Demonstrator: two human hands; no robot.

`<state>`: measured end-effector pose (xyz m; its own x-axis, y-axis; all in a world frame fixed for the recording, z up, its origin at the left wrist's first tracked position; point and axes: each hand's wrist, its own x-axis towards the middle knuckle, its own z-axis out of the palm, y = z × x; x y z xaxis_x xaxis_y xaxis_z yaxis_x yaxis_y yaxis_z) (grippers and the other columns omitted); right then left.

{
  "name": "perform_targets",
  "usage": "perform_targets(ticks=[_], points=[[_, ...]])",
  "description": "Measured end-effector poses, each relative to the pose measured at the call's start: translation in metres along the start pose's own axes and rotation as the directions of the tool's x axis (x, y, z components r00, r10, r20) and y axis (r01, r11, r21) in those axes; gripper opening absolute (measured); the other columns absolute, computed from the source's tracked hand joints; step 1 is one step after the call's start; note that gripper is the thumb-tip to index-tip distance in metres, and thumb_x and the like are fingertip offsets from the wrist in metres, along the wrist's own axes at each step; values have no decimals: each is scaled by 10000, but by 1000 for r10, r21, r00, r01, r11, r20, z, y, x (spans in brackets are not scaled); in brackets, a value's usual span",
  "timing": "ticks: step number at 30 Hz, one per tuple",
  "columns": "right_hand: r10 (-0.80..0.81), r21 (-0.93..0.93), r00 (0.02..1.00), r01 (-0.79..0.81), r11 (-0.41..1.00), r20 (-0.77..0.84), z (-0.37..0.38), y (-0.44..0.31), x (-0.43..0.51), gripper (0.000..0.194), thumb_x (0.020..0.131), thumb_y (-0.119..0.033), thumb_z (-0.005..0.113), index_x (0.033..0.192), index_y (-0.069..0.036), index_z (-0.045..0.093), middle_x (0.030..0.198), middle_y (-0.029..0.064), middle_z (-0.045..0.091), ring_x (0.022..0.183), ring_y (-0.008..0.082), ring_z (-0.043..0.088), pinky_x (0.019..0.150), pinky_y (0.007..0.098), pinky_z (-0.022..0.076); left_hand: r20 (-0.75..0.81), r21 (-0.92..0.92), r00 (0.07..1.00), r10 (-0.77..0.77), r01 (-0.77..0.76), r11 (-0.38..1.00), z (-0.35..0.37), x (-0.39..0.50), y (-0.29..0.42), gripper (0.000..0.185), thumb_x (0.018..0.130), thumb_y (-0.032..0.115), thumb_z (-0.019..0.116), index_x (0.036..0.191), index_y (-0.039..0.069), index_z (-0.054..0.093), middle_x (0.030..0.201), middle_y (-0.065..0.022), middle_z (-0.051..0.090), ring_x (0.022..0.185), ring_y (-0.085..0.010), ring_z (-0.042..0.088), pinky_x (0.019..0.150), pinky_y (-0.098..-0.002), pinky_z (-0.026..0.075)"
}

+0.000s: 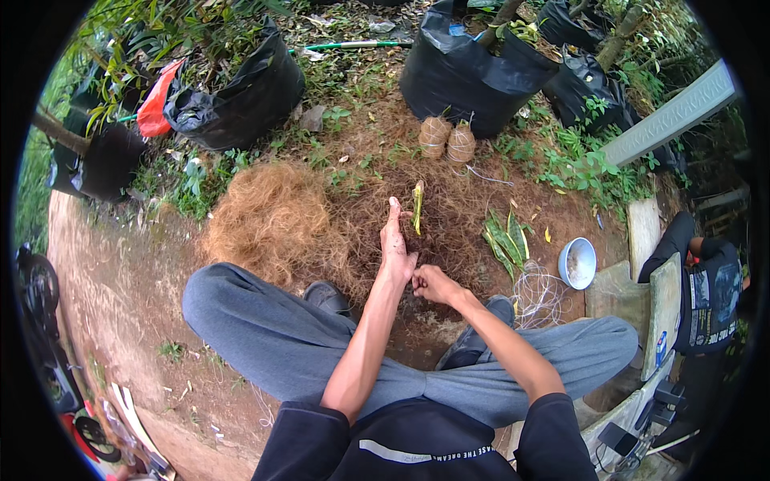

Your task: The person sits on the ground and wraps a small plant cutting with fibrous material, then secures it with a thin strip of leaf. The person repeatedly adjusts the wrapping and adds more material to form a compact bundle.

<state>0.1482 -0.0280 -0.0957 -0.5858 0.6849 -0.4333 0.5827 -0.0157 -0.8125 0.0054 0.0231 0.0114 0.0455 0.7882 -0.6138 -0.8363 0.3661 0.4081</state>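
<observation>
My left hand (394, 243) is seen nearly edge-on over dark, fibre-strewn soil (367, 216), its fingers pointing away from me. One finger reaches to a short yellow-green snake plant leaf piece (418, 207); whether it grips the piece or only touches it is unclear. Close to the left wrist is my right hand (438, 285), its fingers curled together. Anything thin pinched in them is too small to make out. Left of the hands lies a loose heap of brown coconut fibre (274, 219). Several cut snake plant leaves (506, 240) lie to the right.
Beside my right shoe (478, 337) are tangled white string (539, 297) and a blue bowl (577, 263). Two string-wrapped fibre balls (446, 140) stand against a black planter bag (475, 75). Another planter bag (240, 102) is farther left. A person (713, 288) is at the right edge.
</observation>
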Motion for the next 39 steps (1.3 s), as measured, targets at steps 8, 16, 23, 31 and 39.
perform_targets(ticks=[8, 16, 23, 31, 39], points=[[-75, -422, 881, -147, 895, -467, 31, -12, 1, 650, 813, -219, 675, 1309, 76, 373, 1375, 313, 307, 1293, 449, 309, 1052, 476, 350, -22, 0, 1000, 21, -21, 1000, 0, -3, 3, 369, 901, 501, 535, 806, 145, 546, 685, -7, 575, 611, -165, 575, 559, -311, 475], [38, -401, 902, -229, 887, -431, 40, -14, -9, 564, 852, -113, 609, 1328, 63, 363, 1408, 263, 308, 1306, 413, 303, 1027, 427, 400, -9, -13, 1000, 30, -30, 999, -4, -3, 2, 358, 895, 493, 544, 810, 146, 557, 691, -12, 578, 638, -174, 586, 563, -326, 484], [-90, -480, 870, -179, 859, -485, 54, -13, -8, 505, 872, -78, 567, 1337, 2, 387, 1417, 255, 295, 1324, 409, 286, 1012, 425, 421, 12, -16, 999, 37, -37, 999, -7, 0, 0, 385, 884, 507, 554, 792, 133, 557, 686, -12, 579, 635, -184, 589, 546, -329, 480], [-95, -606, 928, -156, 780, -361, 47, -12, -14, 516, 772, 40, 574, 1274, 20, 456, 1357, 246, 387, 1238, 388, 402, 973, 397, 458, -15, -36, 999, 52, -53, 998, -7, -1, 2, 368, 875, 496, 577, 784, 140, 560, 673, -8, 583, 625, -185, 590, 554, -327, 476], [-59, -499, 938, -128, 857, -342, 34, -11, -17, 388, 773, 95, 518, 1154, 34, 551, 1158, 233, 537, 1075, 366, 528, 853, 411, 502, -15, -34, 998, 66, -66, 997, -4, -6, 4, 410, 860, 535, 574, 798, 129, 572, 689, -26, 598, 624, -183, 589, 574, -333, 482]])
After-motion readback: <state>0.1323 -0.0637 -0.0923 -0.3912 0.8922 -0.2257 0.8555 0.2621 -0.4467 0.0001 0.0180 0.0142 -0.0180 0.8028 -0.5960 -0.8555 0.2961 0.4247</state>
